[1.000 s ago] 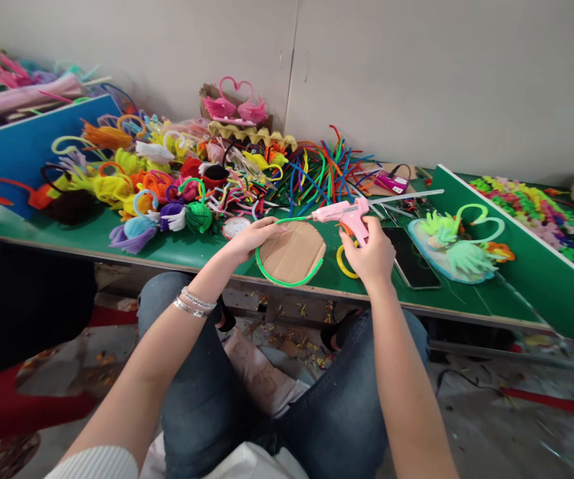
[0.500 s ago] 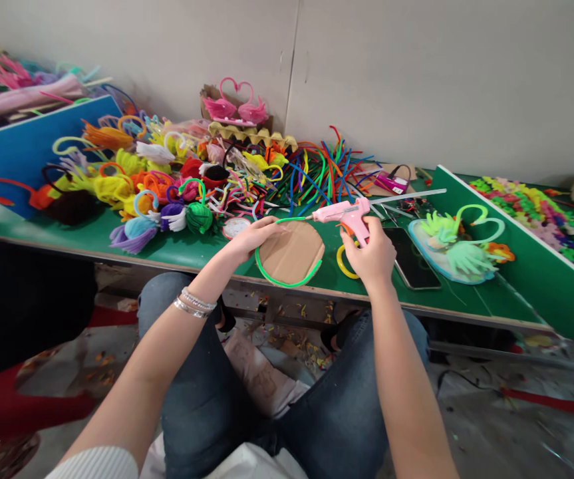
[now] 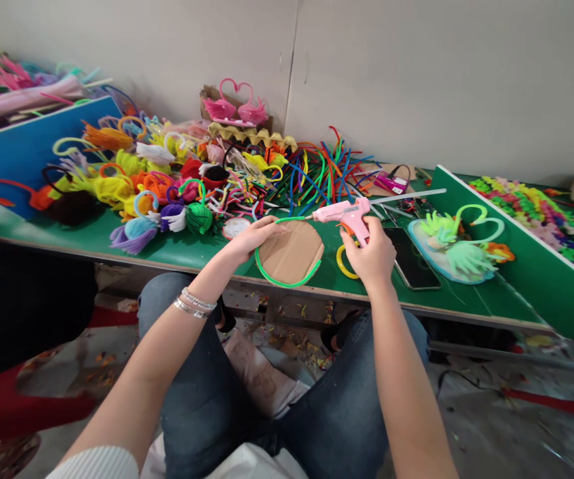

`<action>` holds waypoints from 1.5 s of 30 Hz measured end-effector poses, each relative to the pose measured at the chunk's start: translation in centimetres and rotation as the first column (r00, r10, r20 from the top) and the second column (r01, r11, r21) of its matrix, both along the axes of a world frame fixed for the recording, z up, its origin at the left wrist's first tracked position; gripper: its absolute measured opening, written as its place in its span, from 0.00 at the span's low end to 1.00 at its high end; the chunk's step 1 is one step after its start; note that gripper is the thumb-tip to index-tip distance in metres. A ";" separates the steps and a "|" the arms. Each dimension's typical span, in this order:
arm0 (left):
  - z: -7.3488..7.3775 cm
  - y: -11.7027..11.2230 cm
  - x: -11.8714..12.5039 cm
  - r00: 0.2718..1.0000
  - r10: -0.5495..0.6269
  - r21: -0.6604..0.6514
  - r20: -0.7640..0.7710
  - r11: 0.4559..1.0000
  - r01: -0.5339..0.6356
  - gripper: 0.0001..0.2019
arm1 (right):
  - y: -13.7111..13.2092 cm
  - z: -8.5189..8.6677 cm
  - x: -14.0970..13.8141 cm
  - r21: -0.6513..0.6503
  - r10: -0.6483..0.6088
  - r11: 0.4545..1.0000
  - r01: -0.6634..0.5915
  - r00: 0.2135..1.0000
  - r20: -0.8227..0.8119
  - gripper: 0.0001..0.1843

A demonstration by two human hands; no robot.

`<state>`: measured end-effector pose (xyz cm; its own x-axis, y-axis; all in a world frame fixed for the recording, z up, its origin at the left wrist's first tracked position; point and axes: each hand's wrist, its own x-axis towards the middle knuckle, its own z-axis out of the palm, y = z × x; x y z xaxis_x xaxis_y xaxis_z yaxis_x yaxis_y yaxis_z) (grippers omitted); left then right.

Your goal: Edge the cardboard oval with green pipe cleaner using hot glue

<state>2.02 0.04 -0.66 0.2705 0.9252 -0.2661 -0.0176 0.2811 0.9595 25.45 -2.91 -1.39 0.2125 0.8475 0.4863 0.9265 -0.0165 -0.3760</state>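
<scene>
Pink hot-glue gun (image 3: pixel 337 212) lies nearly level over the near part of the green table (image 3: pixel 187 247), its long axis running left to right. Its metal nozzle points left, at the upper edge of a cardboard disc (image 3: pixel 294 258), while a straight, translucent glue stick (image 3: pixel 416 195) juts from the rear, rising slightly rightward. The smooth plastic grip slants down into the right hand (image 3: pixel 375 258), whose fingers are clamped round it near the orange trigger (image 3: pixel 346 229).

Brown and flat, the disc shows faint ridges running roughly away from the person. A fuzzy green chenille stem (image 3: pixel 268 274) curves round its top, left and bottom rim, leaving the upper right edge bare. The left hand (image 3: pixel 251 241) has its fingers together over the disc's upper left; whether the thumb pinches from below, I cannot tell. Right of the disc sits a yellow ring (image 3: pixel 344 266), beside a glossy black phone (image 3: pixel 416 261).
</scene>
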 end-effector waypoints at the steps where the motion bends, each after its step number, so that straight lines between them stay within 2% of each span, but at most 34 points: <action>1: 0.0 0.0 0.0 1.000 0.000 -0.002 0.001 1.000 0.000 0.10 | 0.0 0.0 0.0 -0.003 0.000 1.000 0.000 1.000 0.000 0.20; 15: -0.2 0.1 -0.1 1.000 -0.019 0.006 0.016 1.000 0.018 0.10 | 0.0 0.0 0.0 0.006 0.002 1.000 -0.002 1.000 0.031 0.21; 22: -0.2 0.1 -0.1 1.000 -0.011 0.052 -0.023 0.999 0.012 0.10 | 0.0 -0.2 0.0 0.030 0.018 0.999 -0.020 0.998 0.059 0.22; 30: -0.4 0.4 -0.4 0.998 0.009 0.117 -0.070 0.993 0.000 0.11 | 0.0 -0.1 0.4 0.035 -0.004 0.999 -0.003 0.980 0.198 0.24; 34: 0.2 0.3 -0.8 0.995 0.051 0.144 -0.090 0.989 -0.038 0.13 | 0.0 -0.1 0.5 0.005 -0.023 1.000 0.022 0.966 0.258 0.22; 38: 0.4 0.3 -0.9 0.990 0.068 0.148 -0.126 0.988 -0.049 0.14 | 0.4 -0.4 0.5 -0.022 -0.078 0.996 0.084 0.980 0.185 0.25; 45: 0.2 0.4 -0.8 0.991 0.084 0.139 -0.104 0.988 -0.069 0.14 | 2.3 -0.5 1.1 -0.227 -0.074 0.969 0.096 0.992 0.104 0.24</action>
<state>1.27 0.42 -0.50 0.1736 0.9715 -0.1612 0.0732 0.1505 0.9859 26.56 -0.56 -1.93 0.2516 0.9200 0.3005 0.9489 -0.1732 -0.2639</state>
